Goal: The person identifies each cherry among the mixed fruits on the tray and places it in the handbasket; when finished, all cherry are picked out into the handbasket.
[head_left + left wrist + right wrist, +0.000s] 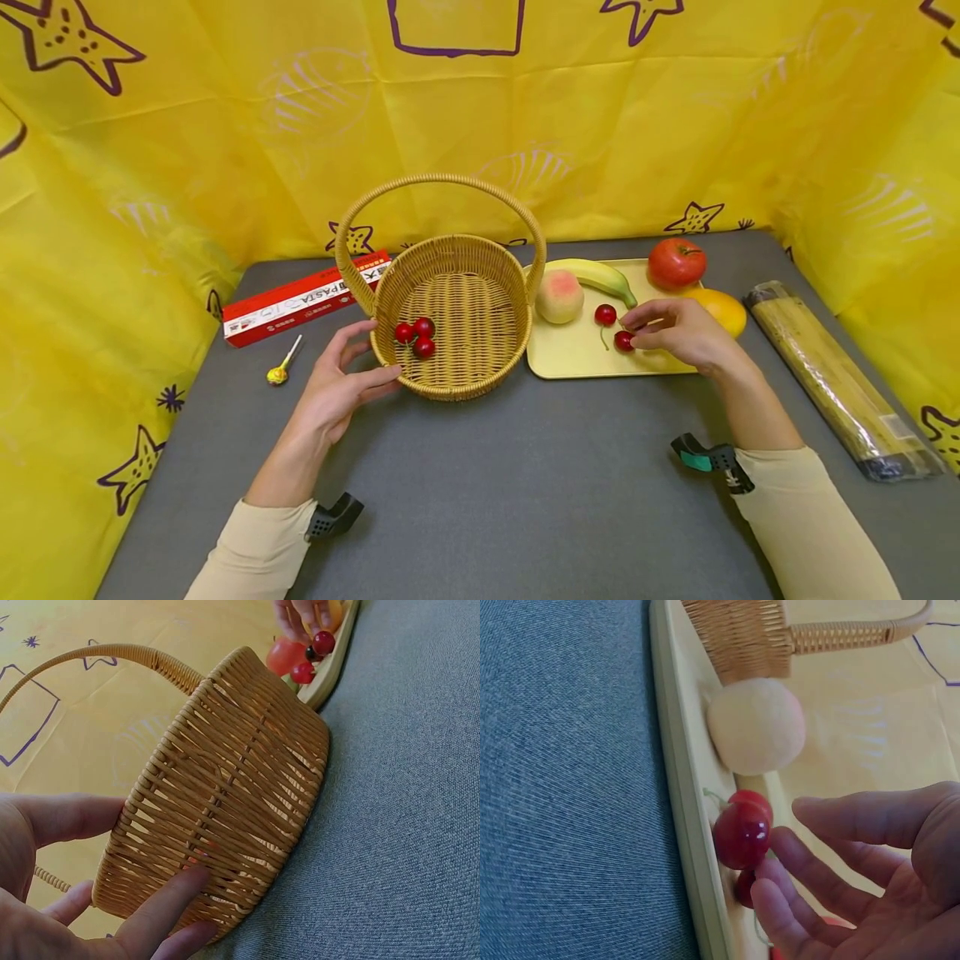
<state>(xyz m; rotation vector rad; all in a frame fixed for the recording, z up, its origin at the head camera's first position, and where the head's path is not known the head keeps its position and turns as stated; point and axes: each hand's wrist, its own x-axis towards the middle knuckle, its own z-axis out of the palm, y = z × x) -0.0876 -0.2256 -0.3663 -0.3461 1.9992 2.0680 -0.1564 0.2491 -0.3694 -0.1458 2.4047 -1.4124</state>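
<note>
My left hand (341, 387) rests against the left outer side of a round wicker basket (491, 385); its thumb and fingers spread along the woven wall (217, 772). Inside the basket lie three red cherries (424, 347). Over a pale yellow tray (555, 362), my right hand (678, 333) has its fingertips at a red cherry (623, 341), with a gap between thumb and forefinger. Another cherry (605, 314) lies just left. In the right wrist view the fingertips touch or nearly touch the glossy cherry (741, 835), and a dark red fruit (745, 889) is partly hidden by the fingers.
The tray also bears a peach (560, 297), a banana (592, 273), a tomato (677, 263) and a yellow-orange fruit (723, 312). A wrapped bamboo roll (840, 375) lies right. Left are a red pasta box (300, 300) and a lollipop (278, 374). The basket's tall handle (450, 179) arches upward.
</note>
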